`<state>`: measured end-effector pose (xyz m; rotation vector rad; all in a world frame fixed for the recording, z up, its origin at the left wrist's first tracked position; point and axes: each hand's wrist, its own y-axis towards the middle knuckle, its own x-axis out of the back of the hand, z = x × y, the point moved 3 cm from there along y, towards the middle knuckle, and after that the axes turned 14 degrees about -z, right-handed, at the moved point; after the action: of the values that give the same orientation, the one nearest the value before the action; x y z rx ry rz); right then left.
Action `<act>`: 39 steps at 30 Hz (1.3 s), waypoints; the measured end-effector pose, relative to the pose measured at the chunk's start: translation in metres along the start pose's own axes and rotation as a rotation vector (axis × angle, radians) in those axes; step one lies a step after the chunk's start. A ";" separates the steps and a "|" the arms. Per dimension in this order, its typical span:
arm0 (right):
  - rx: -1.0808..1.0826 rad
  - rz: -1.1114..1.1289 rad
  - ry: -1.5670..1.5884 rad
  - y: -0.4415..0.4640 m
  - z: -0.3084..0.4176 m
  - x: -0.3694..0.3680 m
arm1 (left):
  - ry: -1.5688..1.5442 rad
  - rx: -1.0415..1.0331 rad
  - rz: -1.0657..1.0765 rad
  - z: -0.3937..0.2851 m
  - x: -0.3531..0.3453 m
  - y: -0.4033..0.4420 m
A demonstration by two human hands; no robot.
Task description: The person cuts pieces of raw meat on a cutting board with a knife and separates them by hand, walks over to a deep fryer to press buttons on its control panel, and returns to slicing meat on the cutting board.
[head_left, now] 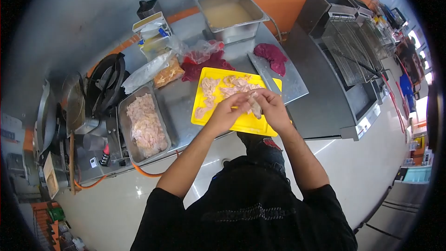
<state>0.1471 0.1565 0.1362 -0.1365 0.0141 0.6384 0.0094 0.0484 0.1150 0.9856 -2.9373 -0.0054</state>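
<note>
A pale piece of raw meat (254, 106) is held up over the near right part of a yellow board (241, 125), pinched at its upper end by the left hand (226, 111) and the right hand (274, 108). The fingers of both are curled and drawn together on it, though the exact contact of the left fingertips is partly hidden. By this two-handed hold, the slack piece is probably kept spread and steady, and its drips are likely caught by the board below. More scraps (239, 82) are strewn across the board's far half, where the near part is left free for handling. A metal tray (121, 114), heaped with similar meat (146, 125), is set to the left on the steel table (180, 116), presumably to be kept within easy reach. A deep pan (237, 32) of cloudy liquid is stood at the back, perhaps to be spared knocks. A purple cloth (272, 58) is laid beyond the board's far right corner, apparently handy for wiping.
</note>
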 end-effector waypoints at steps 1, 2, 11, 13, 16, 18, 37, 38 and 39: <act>-0.015 0.025 0.002 0.000 -0.004 -0.002 | 0.040 0.018 0.107 0.003 -0.004 -0.002; -0.013 0.025 0.001 -0.001 -0.007 -0.003 | 0.081 0.035 0.214 0.006 -0.007 -0.004; 0.167 -0.059 -0.290 -0.009 -0.013 -0.007 | -0.168 0.276 -0.108 0.023 0.018 -0.010; 0.123 -0.057 -0.295 -0.014 -0.009 -0.010 | -0.243 0.334 -0.199 0.021 0.020 -0.013; 0.103 -0.029 -0.319 -0.011 -0.017 -0.012 | -0.294 0.376 -0.220 0.024 0.024 -0.015; 0.124 -0.004 -0.337 -0.007 -0.018 -0.012 | -0.401 0.375 -0.197 0.032 0.027 -0.014; 0.199 0.023 -0.581 0.029 -0.036 -0.010 | -0.171 0.303 -0.146 0.076 0.050 -0.004; 0.190 0.016 -0.596 0.028 -0.035 -0.010 | -0.093 0.253 -0.167 0.076 0.050 -0.005; 0.187 0.014 -0.598 0.024 -0.029 -0.011 | -0.015 0.204 -0.187 0.074 0.050 -0.006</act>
<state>0.1247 0.1647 0.1050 0.2383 -0.5007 0.6691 -0.0301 0.0120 0.0428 1.2887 -2.8909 0.2872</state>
